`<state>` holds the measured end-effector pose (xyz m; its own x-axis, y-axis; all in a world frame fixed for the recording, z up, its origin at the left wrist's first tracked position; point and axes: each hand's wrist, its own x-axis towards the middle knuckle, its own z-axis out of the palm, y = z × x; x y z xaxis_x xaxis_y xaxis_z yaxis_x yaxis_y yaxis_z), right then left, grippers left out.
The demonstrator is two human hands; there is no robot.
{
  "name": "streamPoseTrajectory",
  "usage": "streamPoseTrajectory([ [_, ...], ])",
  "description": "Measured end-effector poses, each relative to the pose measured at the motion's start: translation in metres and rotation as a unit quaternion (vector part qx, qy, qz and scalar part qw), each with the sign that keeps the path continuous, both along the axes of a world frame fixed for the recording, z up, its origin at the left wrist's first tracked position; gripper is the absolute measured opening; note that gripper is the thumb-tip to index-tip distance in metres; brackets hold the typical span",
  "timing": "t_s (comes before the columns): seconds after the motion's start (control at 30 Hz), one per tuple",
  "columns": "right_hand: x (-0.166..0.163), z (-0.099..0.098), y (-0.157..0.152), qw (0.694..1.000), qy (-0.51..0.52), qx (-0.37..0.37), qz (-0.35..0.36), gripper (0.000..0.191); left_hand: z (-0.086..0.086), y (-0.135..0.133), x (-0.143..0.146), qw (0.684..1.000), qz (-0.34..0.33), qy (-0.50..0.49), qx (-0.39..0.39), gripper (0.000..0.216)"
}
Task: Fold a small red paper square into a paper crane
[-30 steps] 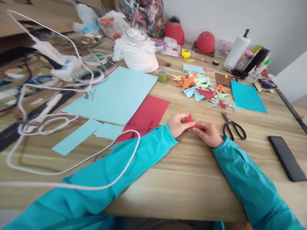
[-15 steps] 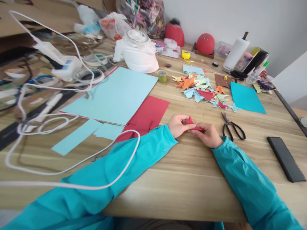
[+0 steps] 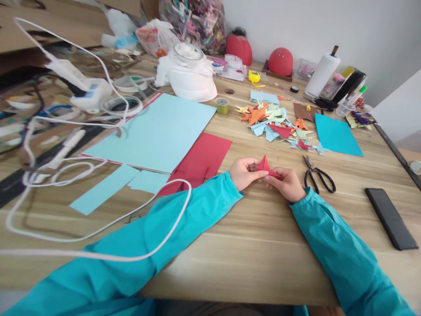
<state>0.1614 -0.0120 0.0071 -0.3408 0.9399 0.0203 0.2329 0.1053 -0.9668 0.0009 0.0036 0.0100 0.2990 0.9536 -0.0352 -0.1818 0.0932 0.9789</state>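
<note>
- Folded red paper (image 3: pixel 264 165) shows its peak taller and slightly farther right than half a second ago; both hands hold nearly the same spots.
- My left hand (image 3: pixel 245 173) has thumb and fingers clamped on the paper's left side, at the foot of the peak.
- My right hand (image 3: pixel 288 183) pinches the lower right end, thumb in front; I cannot tell how the hidden fingers lie behind it.
- Location: paper up between the two hands, just above the near middle of the table (image 3: pixel 256 250), left of the scissors (image 3: pixel 314 169).
- I judge the two-ended grip keeps the creases steady, one hand anchoring while the other works the fold.
- Direction: peak points up and away from me; the lower limb runs right, dipping a little toward my right fingertips. I read the long axis along that limb, roughly hand to hand, though fingers cover both ends.
- Scissors lie tips away, loops toward me, likely for an easy right-hand reach.
- Pile of folded paper pieces (image 3: pixel 279 125) sits farther back, presumably out of the working space; red sheet (image 3: pixel 212 153) lies left, partly behind my sleeve.
</note>
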Motion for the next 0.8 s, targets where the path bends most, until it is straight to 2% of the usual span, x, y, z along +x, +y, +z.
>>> streamPoseTrajectory([
  [0.07, 0.0000, -0.0027, 0.0002, 1.000, 0.014, -0.002, -0.003, 0.028, -0.0018, 0.0014, -0.0005, 1.000, -0.004, 0.003, 0.001, 0.026],
  [0.23, -0.0024, -0.0049, -0.0005, 0.993, 0.099, 0.004, -0.067, 0.031, -0.0053, 0.0037, -0.0016, 1.000, -0.007, -0.006, -0.016, 0.023],
  [0.4, -0.0028, -0.0055, 0.0001, 0.992, 0.115, 0.025, -0.036, 0.032, -0.0071, 0.0040, -0.0008, 1.000, -0.023, -0.006, -0.019, 0.023],
  [0.53, -0.0019, -0.0077, 0.0008, 0.992, 0.119, 0.028, -0.029, 0.029, -0.0084, 0.0036, 0.0006, 0.999, -0.010, -0.025, -0.020, 0.024],
  [0.7, -0.0021, -0.0049, 0.0005, 0.990, 0.131, 0.012, -0.053, 0.024, -0.0053, 0.0021, -0.0011, 0.998, -0.016, -0.062, -0.013, 0.066],
  [0.8, -0.0024, -0.0021, 0.0007, 0.987, 0.130, 0.012, -0.089, 0.022, -0.0042, 0.0008, -0.0015, 0.997, -0.027, -0.067, 0.005, 0.070],
])
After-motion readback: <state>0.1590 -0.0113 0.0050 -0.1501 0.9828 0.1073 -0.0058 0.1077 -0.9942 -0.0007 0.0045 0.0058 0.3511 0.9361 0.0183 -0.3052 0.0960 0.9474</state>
